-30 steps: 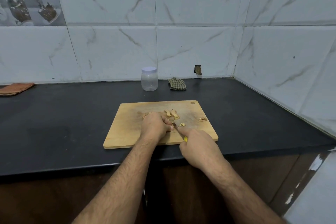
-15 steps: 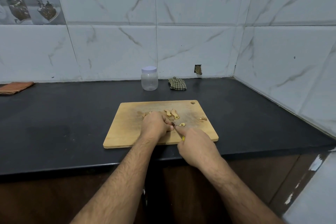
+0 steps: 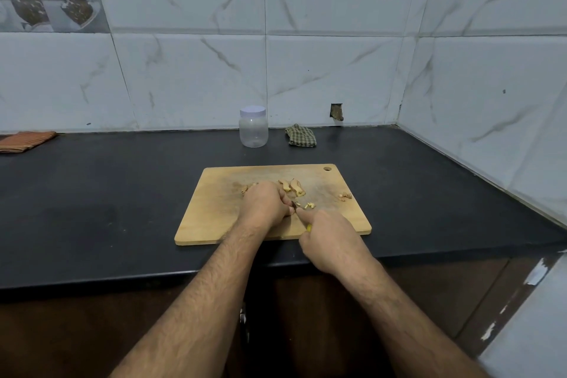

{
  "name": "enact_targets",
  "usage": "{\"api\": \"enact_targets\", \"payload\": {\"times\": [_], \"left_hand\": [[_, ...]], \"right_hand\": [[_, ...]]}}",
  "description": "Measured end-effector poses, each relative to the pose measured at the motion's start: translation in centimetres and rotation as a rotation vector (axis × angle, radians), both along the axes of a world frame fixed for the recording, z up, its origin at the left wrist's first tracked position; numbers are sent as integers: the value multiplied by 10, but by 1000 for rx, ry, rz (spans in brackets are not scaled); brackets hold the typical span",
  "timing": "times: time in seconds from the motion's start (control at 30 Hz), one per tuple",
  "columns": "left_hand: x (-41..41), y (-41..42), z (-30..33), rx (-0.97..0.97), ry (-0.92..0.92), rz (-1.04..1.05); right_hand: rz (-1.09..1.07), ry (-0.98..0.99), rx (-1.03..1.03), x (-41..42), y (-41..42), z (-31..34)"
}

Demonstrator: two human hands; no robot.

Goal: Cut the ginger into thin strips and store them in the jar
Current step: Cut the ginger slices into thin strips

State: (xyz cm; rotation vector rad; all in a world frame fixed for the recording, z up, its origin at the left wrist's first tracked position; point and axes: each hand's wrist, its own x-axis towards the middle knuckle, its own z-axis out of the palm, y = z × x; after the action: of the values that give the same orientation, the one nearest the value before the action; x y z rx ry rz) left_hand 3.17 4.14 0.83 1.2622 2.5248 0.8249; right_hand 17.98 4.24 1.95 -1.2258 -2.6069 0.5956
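left hand (image 3: 266, 204) sits curled on the flat light wooden cutting board (image 3: 214, 209), fingers bent down over a bit of ginger that stays hidden under them, so the piece itself cannot be seen. right hand (image 3: 329, 235) is just beside it, on its right and a bit nearer the body, gripping a small knife with a yellow handle (image 3: 309, 227). the knife's thin blade points away from the body and a little left, right up against the left hand's fingertips. that tight spot is what the next cut turns on: the blade has to come down right next to those fingers.

pale yellow cut ginger bits (image 3: 309, 205) lie just past the blade tip. bigger tan ginger slices (image 3: 291, 186) lie farther away from the left hand, toward the wall, and a few small scraps (image 3: 345, 196) sit off to the right.

clear round plastic jar with a pale lid (image 3: 253, 127) stands well beyond both hands on the black table (image 3: 107, 193), lid on. open board lies to the left of the left hand.
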Motion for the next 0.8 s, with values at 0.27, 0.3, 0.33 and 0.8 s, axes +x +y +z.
{"api": "enact_targets", "payload": {"times": [0.27,0.3,0.33,0.8], "left_hand": [[-1,-2,-3,14,-1,5],[-1,-2,-3,14,-8,3],[-1,-2,-3,15,-16,3],[-5,1,2,5,-139,49]], "right_hand": [[1,-112,58,8,-12,-7],[-4,-107,63,12,-13,-8],[-7,-104,67,15,-13,-8],[-40,37,0,5,-9,-5]]}}
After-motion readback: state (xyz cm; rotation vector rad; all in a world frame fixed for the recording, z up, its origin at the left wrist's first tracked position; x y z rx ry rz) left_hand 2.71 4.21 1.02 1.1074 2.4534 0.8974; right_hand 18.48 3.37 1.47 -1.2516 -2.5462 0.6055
